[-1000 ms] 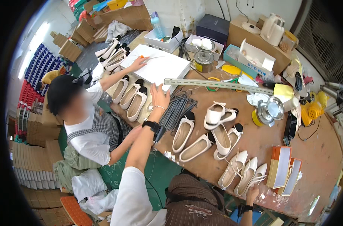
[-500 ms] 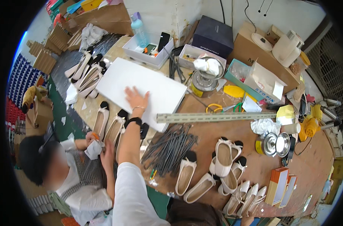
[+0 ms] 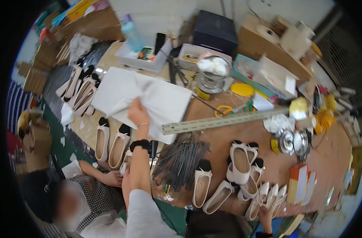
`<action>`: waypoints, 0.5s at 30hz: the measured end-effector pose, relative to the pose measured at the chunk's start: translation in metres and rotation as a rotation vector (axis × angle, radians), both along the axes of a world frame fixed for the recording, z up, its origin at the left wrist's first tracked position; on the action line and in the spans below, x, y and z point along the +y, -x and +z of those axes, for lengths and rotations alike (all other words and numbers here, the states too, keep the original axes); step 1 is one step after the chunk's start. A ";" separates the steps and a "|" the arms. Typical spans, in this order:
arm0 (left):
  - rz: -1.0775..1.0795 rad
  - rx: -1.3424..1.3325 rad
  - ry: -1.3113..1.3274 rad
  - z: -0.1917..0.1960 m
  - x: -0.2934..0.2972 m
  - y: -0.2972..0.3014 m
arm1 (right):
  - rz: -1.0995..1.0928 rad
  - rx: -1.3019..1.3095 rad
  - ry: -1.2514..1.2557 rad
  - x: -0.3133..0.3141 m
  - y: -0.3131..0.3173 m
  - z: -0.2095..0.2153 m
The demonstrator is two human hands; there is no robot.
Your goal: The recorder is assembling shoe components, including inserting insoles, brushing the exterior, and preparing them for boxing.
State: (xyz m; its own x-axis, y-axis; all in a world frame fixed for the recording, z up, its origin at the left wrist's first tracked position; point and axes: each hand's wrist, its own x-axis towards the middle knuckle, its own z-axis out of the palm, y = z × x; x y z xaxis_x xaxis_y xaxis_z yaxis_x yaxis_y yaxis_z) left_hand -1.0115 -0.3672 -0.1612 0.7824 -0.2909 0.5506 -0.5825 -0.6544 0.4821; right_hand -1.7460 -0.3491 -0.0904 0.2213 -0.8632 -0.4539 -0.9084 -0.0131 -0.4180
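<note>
White sleeve at bottom edge, forearm w/ black watch [image 3: 141, 144] running up to left hand [image 3: 138, 112]. Its fingers are pinching up a fold of the white sheet [image 3: 157, 99], which lies flat on the table [image 3: 228, 137] towards the far left, one edge lifted and creased at the hand. Right hand [image 3: 265, 214] barely shows at the bottom edge by the shoes; can't tell how its fingers are set.

Nearby: co-worker in a checked top at lower left, hand [image 3: 116, 179] resting next to the forearm. Pile of dark nails [image 3: 181, 158] just right of the wrist, beige flats w/ black toes [image 3: 109, 142] to its left, more flats [image 3: 240, 166] to the right. Long metal rail [image 3: 224, 121] lies across the table, one end touching the sheet's near corner. Farther off: round metal tin [image 3: 212, 75], white tray [image 3: 143, 59] w/ bottle [image 3: 131, 33], dark box [image 3: 214, 31], cardboard boxes along the wall.
</note>
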 end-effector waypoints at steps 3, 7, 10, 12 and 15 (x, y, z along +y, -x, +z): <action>0.208 -0.206 0.381 0.072 0.001 0.048 | -0.123 -0.147 -0.249 -0.010 -0.067 0.036; -0.835 -0.030 0.251 0.188 0.041 0.257 | -0.396 -1.244 -0.756 -0.020 -0.177 0.099; -1.340 0.273 0.332 0.204 0.061 0.365 | -0.467 -1.549 -1.099 0.010 -0.165 0.044; -1.470 0.450 0.403 0.195 0.079 0.400 | -0.759 -1.622 -0.886 0.024 -0.174 0.085; -0.957 0.526 0.448 0.172 0.087 0.446 | -0.602 -1.418 -0.530 0.035 -0.144 0.104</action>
